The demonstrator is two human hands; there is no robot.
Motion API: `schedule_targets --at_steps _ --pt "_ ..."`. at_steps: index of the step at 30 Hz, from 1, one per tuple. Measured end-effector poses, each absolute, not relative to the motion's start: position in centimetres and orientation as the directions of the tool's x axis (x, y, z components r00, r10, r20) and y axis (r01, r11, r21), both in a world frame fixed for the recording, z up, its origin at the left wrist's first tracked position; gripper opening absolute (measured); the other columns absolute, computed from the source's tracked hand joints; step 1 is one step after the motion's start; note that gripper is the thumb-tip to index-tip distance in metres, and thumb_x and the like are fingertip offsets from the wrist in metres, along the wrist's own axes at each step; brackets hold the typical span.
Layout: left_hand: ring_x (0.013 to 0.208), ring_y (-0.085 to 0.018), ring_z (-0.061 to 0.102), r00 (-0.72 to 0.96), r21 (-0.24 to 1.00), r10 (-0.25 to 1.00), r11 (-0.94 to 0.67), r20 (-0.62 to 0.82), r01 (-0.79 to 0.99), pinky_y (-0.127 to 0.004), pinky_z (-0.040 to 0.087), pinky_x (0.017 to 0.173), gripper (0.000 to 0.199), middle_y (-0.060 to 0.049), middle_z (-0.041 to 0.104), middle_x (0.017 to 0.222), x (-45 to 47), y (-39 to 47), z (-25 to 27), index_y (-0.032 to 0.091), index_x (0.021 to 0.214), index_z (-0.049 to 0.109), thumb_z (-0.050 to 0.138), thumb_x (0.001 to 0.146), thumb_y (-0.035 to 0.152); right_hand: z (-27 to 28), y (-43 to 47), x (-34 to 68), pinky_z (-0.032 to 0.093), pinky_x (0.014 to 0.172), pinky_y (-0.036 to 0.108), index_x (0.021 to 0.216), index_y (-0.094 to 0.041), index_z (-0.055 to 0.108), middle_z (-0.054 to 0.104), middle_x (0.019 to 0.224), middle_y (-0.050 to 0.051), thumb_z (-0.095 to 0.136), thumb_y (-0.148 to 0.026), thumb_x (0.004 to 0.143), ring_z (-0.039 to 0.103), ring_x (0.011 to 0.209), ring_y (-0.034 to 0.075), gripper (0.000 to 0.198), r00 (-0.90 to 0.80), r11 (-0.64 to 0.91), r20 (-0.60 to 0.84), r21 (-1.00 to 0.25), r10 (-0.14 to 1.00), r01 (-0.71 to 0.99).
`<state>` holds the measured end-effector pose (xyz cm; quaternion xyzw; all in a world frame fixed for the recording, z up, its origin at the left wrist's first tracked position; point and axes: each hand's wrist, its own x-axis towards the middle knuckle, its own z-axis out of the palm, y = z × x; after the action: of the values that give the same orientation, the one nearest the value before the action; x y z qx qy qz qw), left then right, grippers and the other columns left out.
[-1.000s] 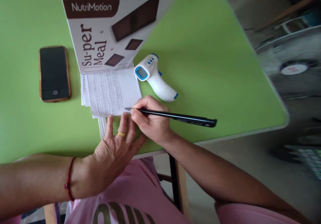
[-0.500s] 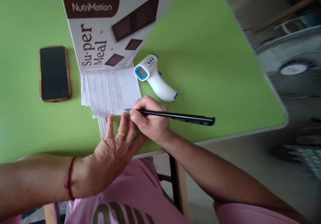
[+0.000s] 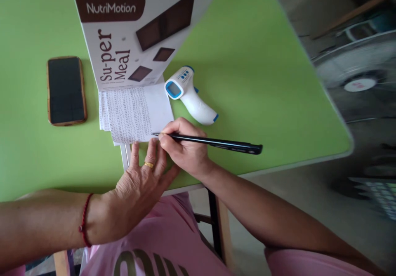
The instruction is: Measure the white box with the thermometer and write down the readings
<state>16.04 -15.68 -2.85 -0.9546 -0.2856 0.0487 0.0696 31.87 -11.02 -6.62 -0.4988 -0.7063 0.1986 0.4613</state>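
My right hand (image 3: pixel 185 147) is closed round a black pen (image 3: pixel 225 142), its tip at the near right part of a white sheet of paper (image 3: pixel 161 107). Rows of small handwriting cover the left part of that sheet, while its right part is blank. Other written sheets (image 3: pixel 104 111) stick out beneath it on the left. My left hand (image 3: pixel 144 177) lies flat with fingers spread, the fingertips at the near edge of the paper. It wears a gold ring, and a red cord bracelet (image 3: pixel 84 220) circles the wrist. A white box (image 3: pixel 117 41) marked NutriMotion stands over the paper's far edge.
A white and blue infrared thermometer (image 3: pixel 192 96) lies right of the paper. To the left rests a phone (image 3: pixel 66 90) in a brown case. The green table (image 3: pixel 262 82) ends in a pale rim. Past its right side stands a fan (image 3: pixel 360 84).
The pen and right hand have shifted very slightly left, as has the whole view. My left hand stays flat at the paper's edge.
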Motion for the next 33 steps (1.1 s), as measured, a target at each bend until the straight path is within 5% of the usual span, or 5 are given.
schedule_targets --at_steps 27,33 --pt "0.137 -0.040 0.046 0.835 -0.152 0.551 -0.825 -0.002 0.544 -0.059 0.048 0.106 0.063 -0.020 0.051 0.146 16.0 -15.7 -3.3 0.019 0.151 0.038 0.051 0.091 0.032 -6.2 -11.1 31.8 0.044 0.049 0.025 0.071 -0.024 0.049 0.055 0.056 -0.006 0.058 -0.021 0.083 0.050 0.049 0.010 0.015 -0.038 0.390 0.444 -0.740 0.895 0.548" --pt "0.138 -0.040 0.045 0.842 -0.113 0.538 -0.839 -0.026 0.533 -0.063 0.046 0.106 0.054 -0.017 0.050 0.147 15.9 -15.7 -3.4 0.027 0.147 0.045 0.050 0.094 0.034 -4.9 -11.1 32.2 0.050 0.056 0.027 0.092 -0.023 0.057 0.063 0.075 -0.001 0.055 -0.023 0.090 0.058 0.059 0.011 0.003 -0.001 0.452 0.547 -0.692 0.837 0.563"
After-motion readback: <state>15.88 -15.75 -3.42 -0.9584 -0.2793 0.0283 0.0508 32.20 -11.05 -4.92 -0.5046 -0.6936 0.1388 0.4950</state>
